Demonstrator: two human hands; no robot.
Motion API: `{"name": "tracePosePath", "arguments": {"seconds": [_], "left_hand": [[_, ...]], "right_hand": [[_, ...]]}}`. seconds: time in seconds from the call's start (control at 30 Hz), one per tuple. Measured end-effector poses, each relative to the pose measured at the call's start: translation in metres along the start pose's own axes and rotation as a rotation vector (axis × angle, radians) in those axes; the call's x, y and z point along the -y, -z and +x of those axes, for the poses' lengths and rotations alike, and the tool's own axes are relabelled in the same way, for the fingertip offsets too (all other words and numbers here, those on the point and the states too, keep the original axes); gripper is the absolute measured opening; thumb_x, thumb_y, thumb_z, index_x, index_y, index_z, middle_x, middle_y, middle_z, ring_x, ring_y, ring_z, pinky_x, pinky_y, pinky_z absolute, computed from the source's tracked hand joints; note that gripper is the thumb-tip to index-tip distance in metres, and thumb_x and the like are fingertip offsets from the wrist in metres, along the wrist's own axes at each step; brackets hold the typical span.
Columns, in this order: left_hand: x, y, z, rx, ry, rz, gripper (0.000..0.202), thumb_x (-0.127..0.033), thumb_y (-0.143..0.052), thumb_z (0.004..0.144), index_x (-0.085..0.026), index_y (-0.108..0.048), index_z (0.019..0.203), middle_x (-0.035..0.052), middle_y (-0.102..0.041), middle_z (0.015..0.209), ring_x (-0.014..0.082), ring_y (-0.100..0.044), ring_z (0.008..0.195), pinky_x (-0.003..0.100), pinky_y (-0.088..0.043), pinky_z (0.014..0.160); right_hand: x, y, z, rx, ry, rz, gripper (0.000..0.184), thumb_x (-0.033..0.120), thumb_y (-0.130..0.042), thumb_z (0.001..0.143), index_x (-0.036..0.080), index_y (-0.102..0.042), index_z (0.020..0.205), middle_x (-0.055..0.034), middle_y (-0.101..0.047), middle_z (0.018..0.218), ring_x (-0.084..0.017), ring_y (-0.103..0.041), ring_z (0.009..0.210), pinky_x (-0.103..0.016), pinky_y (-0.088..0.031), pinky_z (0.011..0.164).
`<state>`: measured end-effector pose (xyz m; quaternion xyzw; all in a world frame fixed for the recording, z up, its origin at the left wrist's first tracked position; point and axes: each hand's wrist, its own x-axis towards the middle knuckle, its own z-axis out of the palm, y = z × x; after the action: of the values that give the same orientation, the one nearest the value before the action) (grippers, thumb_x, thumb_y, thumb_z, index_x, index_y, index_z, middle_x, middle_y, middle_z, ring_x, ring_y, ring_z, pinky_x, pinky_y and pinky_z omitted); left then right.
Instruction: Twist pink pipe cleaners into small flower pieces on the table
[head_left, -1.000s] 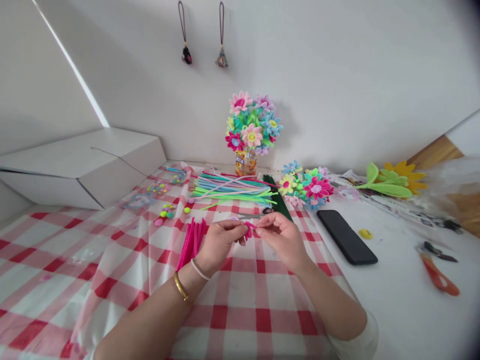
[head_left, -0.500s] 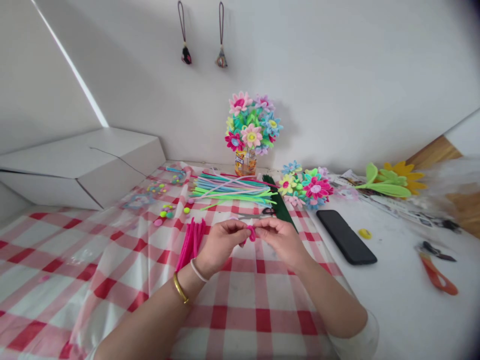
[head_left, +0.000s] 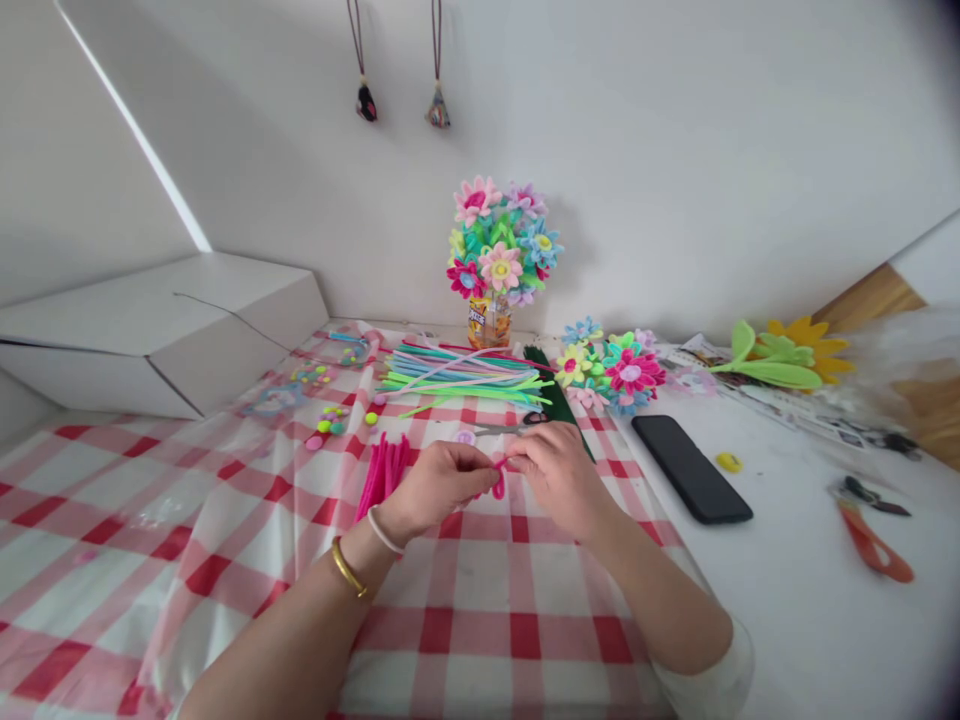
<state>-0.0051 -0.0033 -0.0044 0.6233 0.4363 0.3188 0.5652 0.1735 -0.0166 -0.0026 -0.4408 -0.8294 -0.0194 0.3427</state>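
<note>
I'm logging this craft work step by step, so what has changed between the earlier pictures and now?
The pink strip, bunched up a second ago, now shows a loop hanging below the fingertips of the left hand. The right hand has rolled over slightly. Both hands still pinch the strip. Unmoved: magenta bundle, phone, scissors.

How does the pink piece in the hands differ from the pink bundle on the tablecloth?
The pink piece is looped; the pink bundle is mostly straight. The piece is held by the left hand and right hand; the bundle lies on the tablecloth. Both are bright pink.
</note>
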Motion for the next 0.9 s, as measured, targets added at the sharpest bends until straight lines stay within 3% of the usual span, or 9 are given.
{"name": "tracePosePath", "arguments": {"seconds": [0.1, 0.2, 0.43, 0.6, 0.9], "left_hand": [[-0.002, 0.000, -0.002, -0.050, -0.026, 0.124, 0.016, -0.027, -0.058, 0.068, -0.014, -0.066, 0.062, -0.0040, -0.046, 0.044, 0.0058, -0.038, 0.041, 0.019, -0.025, 0.040], [-0.003, -0.005, -0.003, -0.177, -0.087, 0.106, 0.015, -0.025, -0.058, 0.069, -0.014, -0.066, 0.062, -0.0027, -0.051, 0.048, 0.0069, -0.042, 0.044, 0.019, -0.031, 0.043], [0.000, -0.011, -0.001, -0.250, -0.204, -0.157, 0.016, -0.027, -0.060, 0.073, -0.014, -0.066, 0.065, -0.0003, -0.055, 0.054, 0.0088, -0.045, 0.052, 0.022, -0.036, 0.052], [0.005, -0.013, 0.000, -0.297, -0.226, -0.156, 0.015, -0.028, -0.062, 0.073, -0.016, -0.066, 0.065, -0.0023, -0.051, 0.053, 0.0078, -0.043, 0.052, 0.021, -0.035, 0.051], [0.004, -0.013, 0.005, -0.114, -0.155, -0.429, 0.014, -0.025, -0.068, 0.068, -0.013, -0.068, 0.076, 0.0040, -0.064, 0.067, 0.0126, -0.055, 0.061, 0.026, -0.042, 0.059]], "right_hand": [[0.002, 0.002, 0.000, -0.012, 0.079, -0.101, 0.018, 0.018, -0.046, 0.087, 0.019, -0.060, 0.075, -0.0039, -0.059, 0.076, -0.017, -0.052, 0.076, -0.036, -0.035, 0.079], [0.006, 0.003, 0.000, -0.045, 0.042, -0.039, 0.017, 0.017, -0.047, 0.086, 0.019, -0.060, 0.076, -0.0044, -0.060, 0.076, -0.018, -0.052, 0.077, -0.036, -0.035, 0.077], [0.012, -0.003, 0.000, 0.116, -0.443, 0.568, 0.016, 0.028, -0.050, 0.083, 0.020, -0.063, 0.079, -0.0012, -0.065, 0.075, -0.016, -0.058, 0.070, -0.027, -0.042, 0.064], [0.011, -0.004, 0.001, 0.165, -0.589, 0.773, 0.020, 0.036, -0.058, 0.077, 0.018, -0.067, 0.078, -0.0022, -0.067, 0.077, -0.017, -0.059, 0.074, -0.028, -0.044, 0.068], [0.009, -0.003, 0.002, 0.136, -0.647, 1.035, 0.023, 0.036, -0.056, 0.078, 0.015, -0.066, 0.082, -0.0048, -0.068, 0.075, -0.018, -0.063, 0.074, -0.033, -0.046, 0.074]]}}
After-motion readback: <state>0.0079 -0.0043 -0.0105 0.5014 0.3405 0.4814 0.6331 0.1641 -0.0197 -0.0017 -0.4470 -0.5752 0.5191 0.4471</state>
